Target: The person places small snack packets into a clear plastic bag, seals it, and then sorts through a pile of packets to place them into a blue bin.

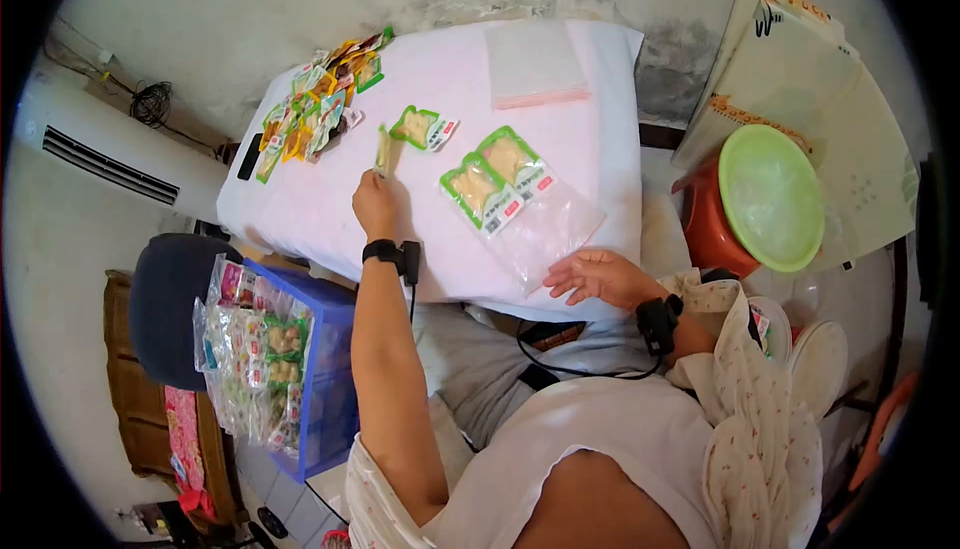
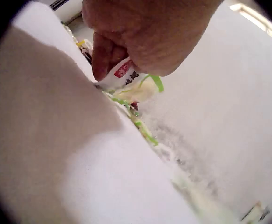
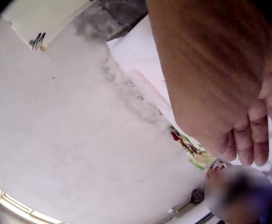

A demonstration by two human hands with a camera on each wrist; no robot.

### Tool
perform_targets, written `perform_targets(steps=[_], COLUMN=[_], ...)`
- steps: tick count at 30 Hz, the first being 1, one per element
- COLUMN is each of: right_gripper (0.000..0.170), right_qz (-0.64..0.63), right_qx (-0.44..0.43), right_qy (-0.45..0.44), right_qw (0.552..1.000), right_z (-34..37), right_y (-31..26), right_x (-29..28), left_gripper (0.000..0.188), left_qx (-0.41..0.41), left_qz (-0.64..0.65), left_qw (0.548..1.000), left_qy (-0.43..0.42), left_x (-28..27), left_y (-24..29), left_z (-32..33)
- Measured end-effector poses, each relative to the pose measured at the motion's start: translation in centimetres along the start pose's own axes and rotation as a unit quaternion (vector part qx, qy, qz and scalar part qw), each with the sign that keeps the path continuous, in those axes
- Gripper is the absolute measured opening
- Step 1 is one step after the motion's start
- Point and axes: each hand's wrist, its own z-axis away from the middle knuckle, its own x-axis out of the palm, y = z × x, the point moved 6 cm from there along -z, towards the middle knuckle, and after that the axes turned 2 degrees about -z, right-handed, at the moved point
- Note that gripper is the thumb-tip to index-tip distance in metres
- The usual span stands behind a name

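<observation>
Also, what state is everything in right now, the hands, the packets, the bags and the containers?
Left hand: pinching a packet.
Held packet: raised on edge.
Right hand: open, fingers spread.
Clear bag: flat, two packets at one end.
Loose packet: lying flat.
Packet heap: jumbled.
Blue crate: holding bagged packets.
Green basin: atop the red bucket.

My counter (image 1: 440, 69) is covered in white. The packets (image 1: 472, 192) are green-edged with pale yellow insides and red-marked white labels. A lime-green basin (image 1: 771, 198), an orange-red bucket (image 1: 708, 229) and a blue-violet crate (image 1: 325, 379).
</observation>
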Motion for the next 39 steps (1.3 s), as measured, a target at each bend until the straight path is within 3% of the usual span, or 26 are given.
perform_targets(steps=[1,2,3,5,6,7,9,11,13,15,16,18,19,21,22,23,25,27,29,31,33,35,39], right_gripper=[0.035,0.035,0.035,0.035,0.036,0.036,0.037,0.04,0.04,0.037,0.032,0.031,0.031,0.034,0.035,0.037,0.039,0.042,0.043,0.042,0.04,0.039,0.036], right_qz=[0.004,0.002,-0.003,-0.008,-0.002,0.004,0.009,0.004,-0.013,-0.088,-0.027,-0.056,-0.085,-0.024,0.004,0.033,0.085,0.215,0.209,0.215,0.209,0.192,0.159], right_qx=[-0.007,-0.006,-0.027,-0.048,-0.067,-0.084,-0.087,-0.081,-0.082,-0.149,-0.248,-0.257,-0.265,-0.281,-0.287,-0.294,-0.25,-0.207,-0.208,-0.152,-0.163,-0.098,-0.032], right_qy=[-0.012,-0.015,-0.024,-0.034,-0.035,-0.033,-0.028,-0.008,0.009,0.046,0.1,0.119,0.14,0.188,0.181,0.173,0.192,0.19,0.2,0.157,0.152,0.153,0.173], right_qw=[1.0,1.0,0.999,0.998,0.997,0.996,0.996,0.997,0.996,0.984,0.963,0.957,0.95,0.941,0.941,0.94,0.945,0.935,0.934,0.952,0.952,0.964,0.972], right_z=[0.1,0.2,0.4,0.6,0.6,0.8,1.0,1.1,0.9,0.9,1.3,1.5,1.9,3.7,4.2,5.1,7.1,8.0,8.4,8.2,7.7,7.1,6.9], right_y=[-0.1,-0.1,-0.3,-0.8,-1.2,-1.5,-1.7,-2.0,-1.5,-1.4,-2.2,-2.0,-2.2,-4.3,-5.1,-5.9,-6.1,-5.7,-5.2,-3.2,-1.8,-0.7,-1.0], right_x=[0.2,0.3,0.5,1.0,1.5,1.8,2.8,4.0,4.9,5.5,5.6,3.9,2.6,1.2,0.4,0.3,-0.5,-1.0,-1.3,-2.4,-3.6,-3.9,-2.1], left_gripper=[0.021,0.023,0.023,0.022,0.022,0.022,0.021,0.017,0.015,0.021,0.021,0.029,0.029,0.039,0.045,0.045,0.054,0.057,0.05,0.043,0.036,0.021,0.02], left_qx=[-0.035,-0.069,-0.07,-0.177,-0.21,-0.212,-0.164,-0.186,-0.182,-0.125,-0.123,-0.107,-0.104,0.088,0.182,0.186,0.32,0.304,0.287,0.287,0.285,0.258,0.241], left_qz=[0.183,0.359,0.355,0.597,0.629,0.628,0.752,0.778,0.783,0.775,0.775,0.738,0.737,0.552,0.434,0.435,0.238,0.229,0.202,0.194,0.185,0.227,0.244], left_qw=[0.982,0.93,0.932,0.782,0.749,0.749,0.637,0.599,0.587,0.596,0.596,0.613,0.614,0.81,0.873,0.871,0.917,0.924,0.936,0.938,0.941,0.938,0.938], left_qy=[0.016,0.032,0.032,0.013,0.003,-0.001,-0.036,-0.034,-0.096,-0.171,-0.17,-0.262,-0.263,-0.179,-0.129,-0.131,0.003,-0.025,-0.011,-0.011,-0.008,0.034,0.041], left_x=[0.0,0.1,0.4,-1.2,-1.7,-2.6,-4.9,-7.3,-6.9,-5.5,-6.0,-6.4,-6.4,-8.2,-9.0,-9.1,-10.6,-9.7,-8.8,-7.9,-7.3,-8.1,-8.6], left_y=[-1.2,-2.5,-3.2,-1.8,-1.2,-0.3,3.1,7.6,10.4,12.4,13.4,15.6,15.5,14.9,15.2,15.4,16.8,17.2,17.2,16.9,16.7,16.5,16.5], left_z=[0.5,1.1,2.1,6.1,7.8,9.8,13.5,17.4,20.7,23.6,24.1,24.9,24.7,23.2,22.8,22.3,22.1,21.9,21.5,21.0,20.8,20.4,20.0])
